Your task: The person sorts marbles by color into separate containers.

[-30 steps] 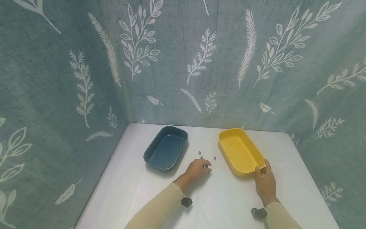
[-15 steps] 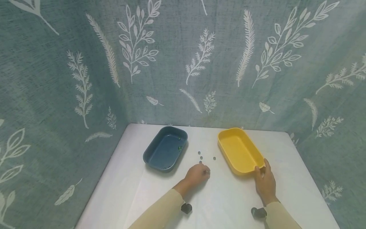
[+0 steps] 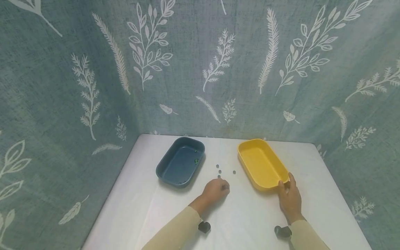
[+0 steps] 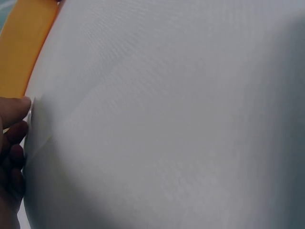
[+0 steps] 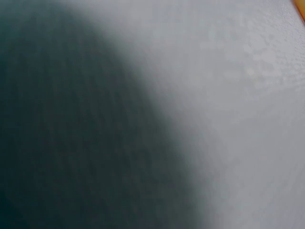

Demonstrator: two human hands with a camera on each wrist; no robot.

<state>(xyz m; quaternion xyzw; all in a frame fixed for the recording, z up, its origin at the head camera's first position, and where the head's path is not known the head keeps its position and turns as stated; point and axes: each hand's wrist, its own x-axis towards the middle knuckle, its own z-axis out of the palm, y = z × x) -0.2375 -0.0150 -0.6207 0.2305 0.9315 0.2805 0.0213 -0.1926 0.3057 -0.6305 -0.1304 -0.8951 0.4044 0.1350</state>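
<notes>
In the head view my left hand (image 3: 215, 189) is low over the white table, its fingers curled and fingertips turned down. Whether a small piece is between them is hidden. Just beyond its knuckles lie small grey-green pieces, among them a near one (image 3: 219, 176), a middle one (image 3: 220, 171) and a far one (image 3: 217, 166). Another small piece (image 3: 234, 172) sits off to the right. My right hand (image 3: 290, 201) holds the near right corner of a yellow tray (image 3: 262, 163), thumb and fingers on either side of that corner. The left wrist view shows left-hand fingers (image 4: 14, 112) at the edge.
A dark blue tray (image 3: 179, 165) stands at the back left with several small green pieces (image 3: 196, 161) inside. Behind the white table (image 3: 250, 222) hangs a leaf-patterned curtain (image 3: 187, 69), which also runs down both sides. The right wrist view is mostly blurred.
My left hand has drawn slightly nearer and its spread fingers have curled in, uncovering a small piece beyond the knuckles. My right hand stays on the yellow tray.
</notes>
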